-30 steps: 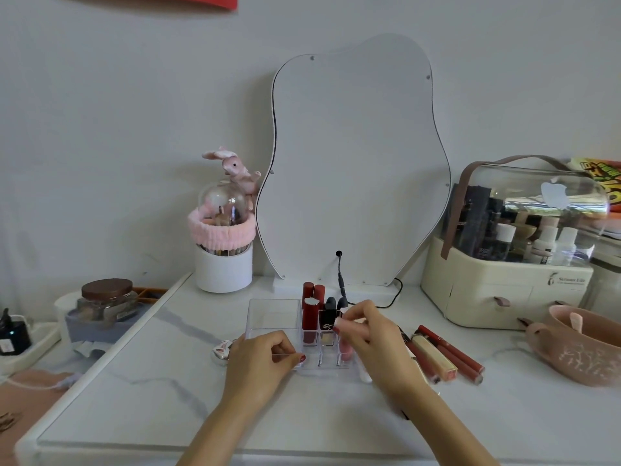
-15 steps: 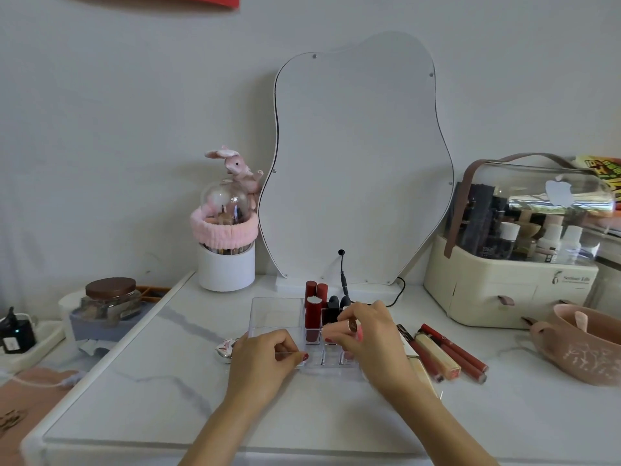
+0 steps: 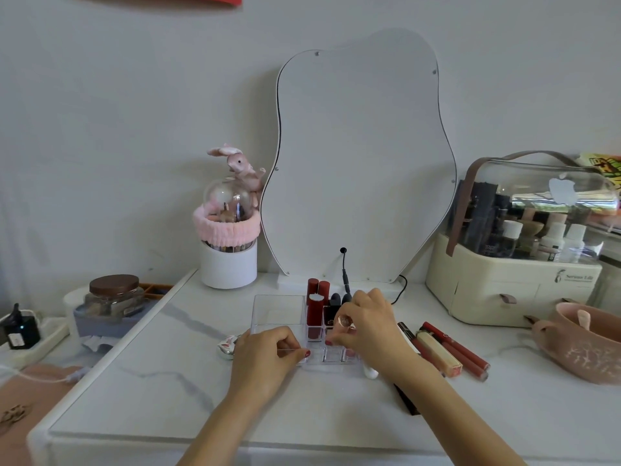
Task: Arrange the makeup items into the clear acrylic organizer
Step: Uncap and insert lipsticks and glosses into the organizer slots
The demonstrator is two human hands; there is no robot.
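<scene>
The clear acrylic organizer (image 3: pixel 279 309) sits mid-table before the mirror. Its back cells hold red lipsticks (image 3: pixel 315 317) and dark ones (image 3: pixel 335 301); the wide left compartment has nothing in it. My left hand (image 3: pixel 265 359) grips the organizer's front rim. My right hand (image 3: pixel 369 327) is over the front right cells, its fingers closed on a pink lipstick tube (image 3: pixel 344 320) standing in a cell. Loose lip glosses (image 3: pixel 452 349) lie on the table to the right of that hand.
A wavy mirror (image 3: pixel 359 156) with a black cable (image 3: pixel 344 267) stands behind. A white brush holder with pink band (image 3: pixel 228 257) is back left, a cream cosmetics case (image 3: pixel 514 280) back right, a pink bowl (image 3: pixel 584 348) far right, a small compact (image 3: pixel 226 346) beside my left hand.
My right hand has lowered and shifted slightly left with the pink tube, down into a front cell. My left hand has stayed on the organizer's front rim.
</scene>
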